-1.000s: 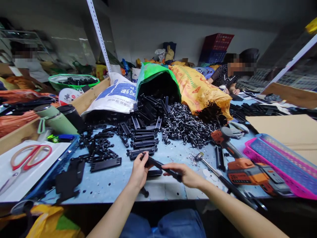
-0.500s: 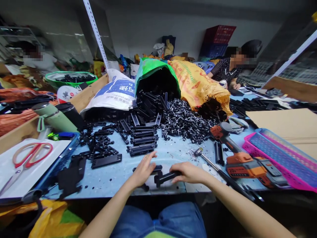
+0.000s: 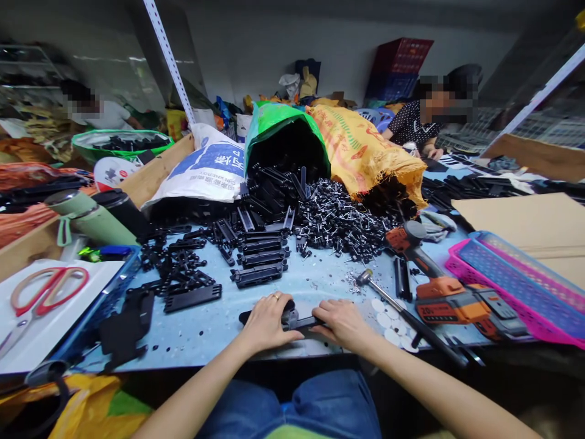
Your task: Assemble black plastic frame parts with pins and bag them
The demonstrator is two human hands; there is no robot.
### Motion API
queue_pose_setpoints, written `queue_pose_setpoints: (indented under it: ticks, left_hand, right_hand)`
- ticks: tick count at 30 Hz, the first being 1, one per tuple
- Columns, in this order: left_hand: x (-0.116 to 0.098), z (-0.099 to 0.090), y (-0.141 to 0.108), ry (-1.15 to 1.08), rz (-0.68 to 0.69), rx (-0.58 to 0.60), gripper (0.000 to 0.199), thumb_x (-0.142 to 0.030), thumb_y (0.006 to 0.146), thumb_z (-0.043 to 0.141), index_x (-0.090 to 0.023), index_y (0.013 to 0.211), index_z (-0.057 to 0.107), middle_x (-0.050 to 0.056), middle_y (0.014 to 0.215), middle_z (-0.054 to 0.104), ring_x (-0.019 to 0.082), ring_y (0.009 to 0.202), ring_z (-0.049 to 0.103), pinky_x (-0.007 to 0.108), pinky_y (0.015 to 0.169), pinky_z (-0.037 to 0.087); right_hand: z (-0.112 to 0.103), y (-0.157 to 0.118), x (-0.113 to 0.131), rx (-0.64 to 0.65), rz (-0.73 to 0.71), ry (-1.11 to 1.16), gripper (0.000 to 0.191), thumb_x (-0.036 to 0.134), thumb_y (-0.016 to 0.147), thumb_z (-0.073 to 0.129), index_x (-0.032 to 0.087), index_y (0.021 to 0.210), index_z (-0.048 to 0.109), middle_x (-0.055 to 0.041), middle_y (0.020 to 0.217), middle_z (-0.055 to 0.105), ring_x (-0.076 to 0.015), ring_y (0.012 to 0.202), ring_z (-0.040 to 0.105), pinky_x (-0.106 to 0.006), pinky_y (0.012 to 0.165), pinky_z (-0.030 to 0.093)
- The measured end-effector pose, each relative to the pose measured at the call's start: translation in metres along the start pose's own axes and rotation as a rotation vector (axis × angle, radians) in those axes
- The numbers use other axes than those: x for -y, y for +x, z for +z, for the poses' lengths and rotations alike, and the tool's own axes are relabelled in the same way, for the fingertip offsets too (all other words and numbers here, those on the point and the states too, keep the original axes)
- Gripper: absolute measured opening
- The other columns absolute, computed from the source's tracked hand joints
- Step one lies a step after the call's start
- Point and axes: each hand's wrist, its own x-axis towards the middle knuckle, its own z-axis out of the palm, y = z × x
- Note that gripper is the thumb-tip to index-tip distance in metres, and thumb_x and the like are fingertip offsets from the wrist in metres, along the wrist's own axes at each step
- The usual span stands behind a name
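Note:
Near the front edge of the table, a black plastic bar-shaped part (image 3: 301, 323) lies between my two hands. My left hand (image 3: 267, 323) closes round its left end, thumb stretched along the near side. At the other end my right hand (image 3: 345, 324) grips it with bent fingers. The part's ends are mostly hidden under the fingers. Another dark piece (image 3: 245, 317) pokes out behind my left hand. Just beyond, several long black plastic parts (image 3: 260, 274) lie in a row, beside a heap of small black pieces with metal pins (image 3: 342, 219).
To the right lie a hammer (image 3: 388, 305), a cordless drill (image 3: 445, 299) and stacked plastic baskets (image 3: 516, 286). Scissors (image 3: 46, 299) and loose black parts (image 3: 183, 262) are on the left. Open sacks (image 3: 287, 125) stand behind; a co-worker (image 3: 414, 125) sits at the far right.
My left hand has come down and closed on the left end of the black part. The right hand keeps its grip, and the part now lies flatter. The view has shifted slightly.

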Motion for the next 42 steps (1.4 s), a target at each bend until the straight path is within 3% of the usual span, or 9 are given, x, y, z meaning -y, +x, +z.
queue_pose_setpoints:
  ticks: [4,14,21,24,28,31,33,37,42]
  left_hand:
    - [0.003,0.002,0.000,-0.017,0.037,-0.028,0.063,-0.055,0.059,0.068,-0.021,0.108,0.046,0.007,0.100,0.055,0.027,0.093,0.052,0.037,0.080,0.040]
    - [0.011,0.010,-0.003,-0.006,0.132,-0.081,0.037,-0.037,0.073,0.058,-0.019,0.103,0.046,0.007,0.095,0.057,0.023,0.089,0.055,0.033,0.076,0.043]
    - [0.005,0.005,0.005,0.017,0.106,-0.011,0.043,-0.053,0.071,0.059,-0.019,0.096,0.049,0.005,0.087,0.057,0.022,0.081,0.056,0.032,0.070,0.043]
    - [-0.007,0.001,0.038,0.029,0.142,0.020,0.052,-0.059,0.074,0.052,-0.019,0.106,0.048,0.008,0.100,0.056,0.025,0.094,0.053,0.035,0.079,0.043]
    - [-0.021,0.004,0.117,0.094,-0.011,-0.029,0.032,-0.031,0.091,0.036,-0.018,0.119,0.044,0.011,0.113,0.051,0.023,0.106,0.049,0.035,0.088,0.040]
    - [-0.028,0.015,0.164,0.113,-0.139,-0.031,0.026,-0.020,0.089,0.042,-0.009,0.111,0.051,0.016,0.110,0.052,0.025,0.100,0.053,0.039,0.081,0.044]
    - [-0.030,0.022,0.176,0.120,-0.196,-0.025,0.022,-0.021,0.087,0.048,-0.009,0.104,0.054,0.012,0.105,0.055,0.021,0.093,0.056,0.038,0.077,0.047]
    - [-0.027,0.026,0.163,0.111,-0.210,-0.086,0.012,-0.014,0.085,0.049,-0.009,0.093,0.057,0.009,0.097,0.058,0.018,0.087,0.057,0.035,0.076,0.048]
    - [-0.005,0.006,0.122,0.014,-0.135,-0.260,0.015,-0.008,0.078,0.049,-0.013,0.091,0.054,0.009,0.093,0.058,0.018,0.086,0.057,0.030,0.078,0.047]
  right_hand:
    - [-0.002,-0.002,0.005,-0.033,0.041,-0.020,0.025,0.044,0.088,0.044,0.022,0.090,0.056,-0.0026,0.082,0.059,-0.0172,0.073,0.053,-0.028,0.059,0.029]
    - [-0.006,0.004,0.012,-0.139,0.006,-0.118,0.020,0.037,0.090,0.043,0.020,0.090,0.055,-0.0055,0.081,0.057,-0.0186,0.074,0.050,-0.031,0.062,0.027]
    - [-0.014,0.008,-0.004,-0.046,-0.009,-0.050,0.027,0.044,0.088,0.045,0.019,0.087,0.056,-0.0052,0.082,0.058,-0.0181,0.075,0.052,-0.029,0.063,0.030]
    - [-0.006,0.006,-0.022,0.043,0.050,0.045,0.031,0.048,0.082,0.053,0.018,0.085,0.059,-0.0052,0.081,0.060,-0.0192,0.077,0.055,-0.028,0.065,0.034]
    - [-0.001,0.012,-0.053,0.104,0.083,0.232,0.039,0.055,0.079,0.053,0.020,0.092,0.063,-0.0051,0.089,0.062,-0.0196,0.086,0.057,-0.027,0.074,0.038]
    - [-0.002,0.029,-0.081,0.041,0.378,0.130,0.033,0.045,0.088,0.043,0.022,0.103,0.060,-0.0050,0.099,0.061,-0.0171,0.092,0.057,-0.024,0.076,0.039]
    - [-0.002,0.046,-0.098,-0.018,0.560,0.012,0.031,0.038,0.090,0.040,0.018,0.109,0.055,-0.0088,0.103,0.059,-0.0197,0.096,0.056,-0.026,0.076,0.039]
    - [0.008,0.081,-0.116,-0.056,0.645,-0.063,0.025,0.023,0.088,0.038,0.010,0.104,0.053,-0.0156,0.097,0.056,-0.0246,0.087,0.058,-0.029,0.066,0.039]
    - [0.031,0.100,-0.125,-0.058,0.617,-0.076,0.020,0.013,0.082,0.038,0.009,0.093,0.055,-0.0162,0.091,0.054,-0.0250,0.078,0.060,-0.029,0.059,0.037]
